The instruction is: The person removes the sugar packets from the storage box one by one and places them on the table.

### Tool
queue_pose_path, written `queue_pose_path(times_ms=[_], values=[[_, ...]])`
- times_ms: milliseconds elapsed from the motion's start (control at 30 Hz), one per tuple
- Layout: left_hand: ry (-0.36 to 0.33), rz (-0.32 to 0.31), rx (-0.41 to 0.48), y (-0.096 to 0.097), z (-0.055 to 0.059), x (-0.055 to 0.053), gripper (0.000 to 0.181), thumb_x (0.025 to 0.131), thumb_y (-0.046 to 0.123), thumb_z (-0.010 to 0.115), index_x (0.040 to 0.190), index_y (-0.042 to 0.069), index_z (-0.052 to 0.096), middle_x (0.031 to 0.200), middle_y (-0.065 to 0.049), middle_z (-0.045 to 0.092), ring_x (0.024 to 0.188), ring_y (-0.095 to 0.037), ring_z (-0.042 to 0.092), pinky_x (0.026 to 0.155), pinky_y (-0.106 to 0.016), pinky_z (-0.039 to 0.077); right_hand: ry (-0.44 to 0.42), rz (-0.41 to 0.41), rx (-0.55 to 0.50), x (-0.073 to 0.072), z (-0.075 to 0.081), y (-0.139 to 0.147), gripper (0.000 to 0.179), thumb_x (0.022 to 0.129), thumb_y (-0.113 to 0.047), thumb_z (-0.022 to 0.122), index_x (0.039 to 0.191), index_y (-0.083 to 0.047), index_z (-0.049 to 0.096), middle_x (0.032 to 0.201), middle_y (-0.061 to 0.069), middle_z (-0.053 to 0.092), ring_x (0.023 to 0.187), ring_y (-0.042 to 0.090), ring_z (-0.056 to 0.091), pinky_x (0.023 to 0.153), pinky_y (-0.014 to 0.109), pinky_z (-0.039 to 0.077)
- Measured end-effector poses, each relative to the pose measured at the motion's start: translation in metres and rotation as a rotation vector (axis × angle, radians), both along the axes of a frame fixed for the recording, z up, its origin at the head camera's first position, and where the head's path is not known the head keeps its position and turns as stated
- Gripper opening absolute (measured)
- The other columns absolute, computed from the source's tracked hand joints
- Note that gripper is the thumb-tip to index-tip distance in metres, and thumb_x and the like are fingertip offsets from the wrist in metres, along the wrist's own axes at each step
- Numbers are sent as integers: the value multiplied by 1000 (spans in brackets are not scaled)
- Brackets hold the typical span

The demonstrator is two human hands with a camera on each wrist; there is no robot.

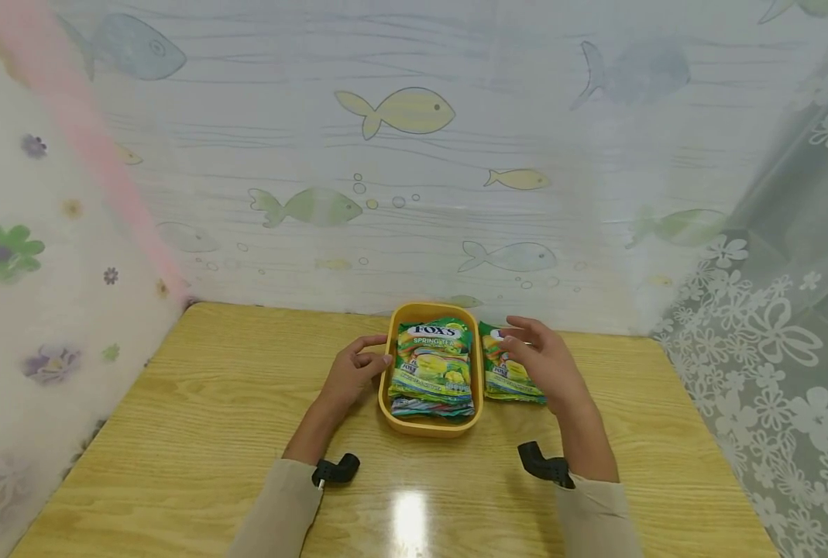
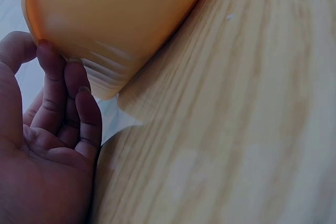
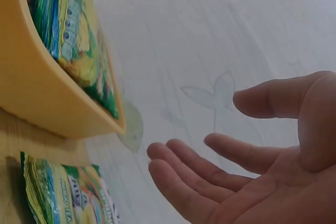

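A yellow plastic container [image 1: 431,428] stands on the table, filled with a stack of green candy bags [image 1: 433,364] printed FOX'S SPRING TEA. My left hand [image 1: 354,376] is at its left side, pinching the rim between thumb and fingers; in the left wrist view the fingertips [image 2: 50,51] meet the outer wall. To the right of the container lies another green candy bag [image 1: 507,380]. Over that bag hovers my right hand [image 1: 544,363], partly covering it in the head view. In the right wrist view the right hand's fingers [image 3: 184,177] are spread loosely and nothing is between them.
The light wood table [image 1: 246,387] ends at the back against a white sheet [image 1: 281,263] with printed fish. A flowered sheet [image 1: 58,310] hangs on the left, and a lacy translucent curtain [image 1: 790,372] on the right. Each wrist carries a black camera mount [image 1: 337,469].
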State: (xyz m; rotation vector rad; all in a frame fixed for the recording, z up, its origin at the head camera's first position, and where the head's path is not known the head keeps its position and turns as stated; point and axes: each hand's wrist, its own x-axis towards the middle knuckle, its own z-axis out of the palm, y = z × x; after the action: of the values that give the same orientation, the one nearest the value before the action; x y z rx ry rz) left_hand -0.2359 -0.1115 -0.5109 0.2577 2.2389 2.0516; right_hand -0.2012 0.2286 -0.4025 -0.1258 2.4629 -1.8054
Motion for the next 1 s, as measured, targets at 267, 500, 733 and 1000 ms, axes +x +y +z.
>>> queue_pose_path(times_ms=[267,500,733,1000], values=[[1,-16,14,0,0,0,46,104,22,72,147,11,59,106,-14,79,103,-20,72,94,-26,49,0,26,0,1,0,-13,52,112,-16,56,160,-1,42,152,27,54,134,44,58,113,57,45],[6,-18,15,0,-2,-1,46,104,20,72,147,11,59,106,-13,80,104,-17,72,94,-25,49,-27,83,-34,3,1,-25,53,111,-15,57,160,-1,41,152,29,52,137,45,57,113,57,44],[17,-20,16,0,-3,-2,46,104,20,71,147,11,58,106,-15,79,101,-17,72,92,-26,49,-59,144,-22,5,0,-37,55,112,-16,56,161,-1,38,157,28,47,138,47,53,114,61,42],[18,-6,5,0,-4,-2,45,104,20,72,146,12,59,102,-9,80,100,-17,72,91,-27,48,-92,153,40,10,0,-53,57,112,-21,55,163,-6,37,162,28,40,152,52,34,117,66,35]])
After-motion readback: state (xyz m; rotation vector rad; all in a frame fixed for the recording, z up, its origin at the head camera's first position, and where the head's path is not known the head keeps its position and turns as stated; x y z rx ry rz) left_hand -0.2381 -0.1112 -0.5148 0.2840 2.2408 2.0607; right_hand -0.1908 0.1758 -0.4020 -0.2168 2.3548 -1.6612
